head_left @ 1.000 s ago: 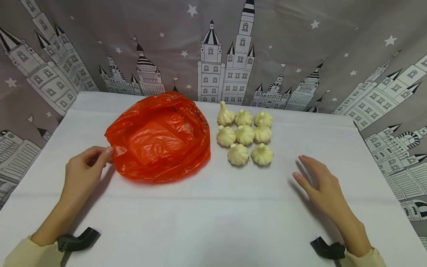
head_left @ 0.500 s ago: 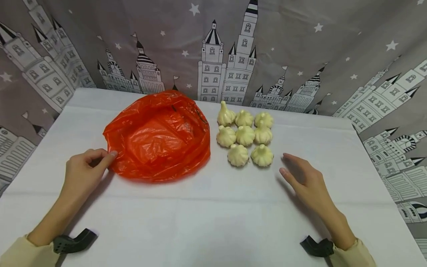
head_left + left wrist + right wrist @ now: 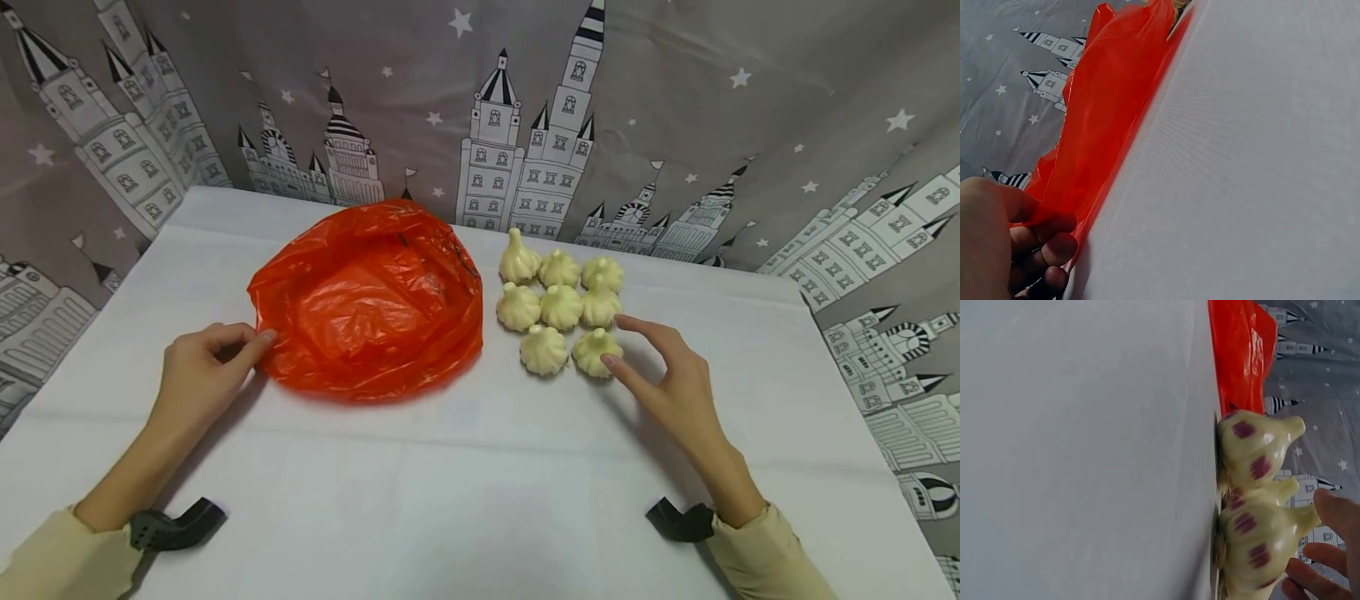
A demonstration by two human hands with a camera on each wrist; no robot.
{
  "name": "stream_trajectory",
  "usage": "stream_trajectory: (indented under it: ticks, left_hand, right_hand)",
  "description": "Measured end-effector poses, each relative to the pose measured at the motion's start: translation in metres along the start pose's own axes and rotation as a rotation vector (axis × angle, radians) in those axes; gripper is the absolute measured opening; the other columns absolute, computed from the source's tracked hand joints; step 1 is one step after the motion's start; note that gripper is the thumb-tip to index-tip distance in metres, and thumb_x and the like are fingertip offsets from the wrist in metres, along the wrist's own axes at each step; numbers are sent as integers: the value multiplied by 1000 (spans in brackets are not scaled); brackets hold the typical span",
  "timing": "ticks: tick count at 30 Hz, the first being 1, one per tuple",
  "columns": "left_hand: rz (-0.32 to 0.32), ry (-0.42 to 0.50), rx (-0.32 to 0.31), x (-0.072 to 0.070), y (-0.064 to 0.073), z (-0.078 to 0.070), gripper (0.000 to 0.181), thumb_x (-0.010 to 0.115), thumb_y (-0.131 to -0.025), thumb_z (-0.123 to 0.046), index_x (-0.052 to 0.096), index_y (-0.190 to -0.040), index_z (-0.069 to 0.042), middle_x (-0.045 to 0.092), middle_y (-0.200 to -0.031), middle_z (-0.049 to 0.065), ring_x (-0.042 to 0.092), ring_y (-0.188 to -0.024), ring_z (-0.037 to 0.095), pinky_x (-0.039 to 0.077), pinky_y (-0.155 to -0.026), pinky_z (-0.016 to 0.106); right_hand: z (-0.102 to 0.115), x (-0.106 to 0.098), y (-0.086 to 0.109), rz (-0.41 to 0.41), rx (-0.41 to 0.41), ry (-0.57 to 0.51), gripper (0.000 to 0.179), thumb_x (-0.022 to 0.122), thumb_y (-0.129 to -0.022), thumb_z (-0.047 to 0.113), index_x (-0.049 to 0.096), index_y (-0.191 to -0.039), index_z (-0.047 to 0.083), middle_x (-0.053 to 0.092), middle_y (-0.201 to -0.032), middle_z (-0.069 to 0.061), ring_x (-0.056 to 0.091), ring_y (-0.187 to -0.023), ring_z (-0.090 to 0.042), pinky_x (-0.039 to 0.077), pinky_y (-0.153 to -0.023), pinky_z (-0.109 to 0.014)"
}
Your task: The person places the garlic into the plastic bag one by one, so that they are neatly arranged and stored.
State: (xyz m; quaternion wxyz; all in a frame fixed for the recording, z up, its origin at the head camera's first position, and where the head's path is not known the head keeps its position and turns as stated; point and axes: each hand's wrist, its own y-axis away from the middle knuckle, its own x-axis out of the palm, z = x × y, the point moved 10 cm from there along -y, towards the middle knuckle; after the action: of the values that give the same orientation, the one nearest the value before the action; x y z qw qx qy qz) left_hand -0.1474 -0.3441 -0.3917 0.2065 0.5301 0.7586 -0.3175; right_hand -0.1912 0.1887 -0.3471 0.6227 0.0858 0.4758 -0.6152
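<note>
A red plastic bag (image 3: pixel 378 375) lies spread on the white table, its mouth facing up. My left hand (image 3: pixel 206 367) pinches the bag's left rim between thumb and fingers; the left wrist view shows the thin film (image 3: pixel 1107 119) running up from those fingers. Pale garlic bulbs stand in rows to the right of the bag. My right hand (image 3: pixel 675 383), thumb and fingers spread, is at the front right garlic bulb (image 3: pixel 591 346), the thumb tip overlapping it. Close up, this bulb (image 3: pixel 1254 547) has purple patches, and the fingers are beside its stem.
Several other garlic bulbs (image 3: pixel 561 307) sit close together behind and left of the front right one. A grey cloth (image 3: pixel 675 83) printed with castles and stars hangs behind the white table (image 3: pixel 465 508). Each wrist wears a black strap mount (image 3: pixel 177 527).
My right hand has moved left, from bare table to the front right garlic bulb. The left hand keeps its pinch on the bag's rim. The head view has shifted slightly.
</note>
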Motion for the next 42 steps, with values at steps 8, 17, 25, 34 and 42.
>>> stream_trajectory:
  ticks: [8, 17, 25, 34, 42]
  left_hand:
    - [4, -5, -3, 0, 0, -2, 24, 70, -102, -25, 77, -97, -3, 62, -80, -1, 47, -78, 8, 38, -66, 13]
    - [-7, 5, 8, -3, 2, -3, 20, 71, -102, -21, 76, -97, -3, 62, -80, -1, 47, -77, 7, 38, -66, 12]
    - [-5, 0, 11, -2, 1, -5, 21, 71, -102, -23, 75, -95, -3, 65, -86, 12, 47, -79, 9, 38, -67, 11]
    - [9, 4, 11, 1, 1, -6, 22, 70, -102, -23, 76, -98, -2, 68, -89, 16, 47, -79, 11, 38, -68, 12]
    - [6, 0, 19, -1, 1, -8, 23, 70, -102, -24, 76, -97, -3, 68, -88, 16, 46, -79, 11, 37, -68, 15]
  right_hand:
    - [17, 7, -16, -78, -78, -33, 35, 86, -88, 10, 77, -122, 11, 76, -119, -4, 67, -117, -25, 44, -102, -26]
    - [18, 7, -20, -89, -102, -47, 26, 87, -85, 3, 81, -110, 8, 78, -107, -8, 71, -107, -26, 44, -98, -16]
    - [29, -5, -21, -96, -88, -68, 25, 87, -84, 4, 81, -109, 7, 79, -105, -6, 70, -105, -14, 44, -96, -13]
    - [49, -18, -34, -81, -79, -87, 26, 86, -87, 5, 82, -111, 13, 79, -106, -1, 65, -108, 5, 45, -95, -14]
    - [61, -24, -43, -104, -72, -101, 25, 85, -88, 6, 82, -111, 13, 80, -106, -1, 66, -108, 3, 45, -97, -16]
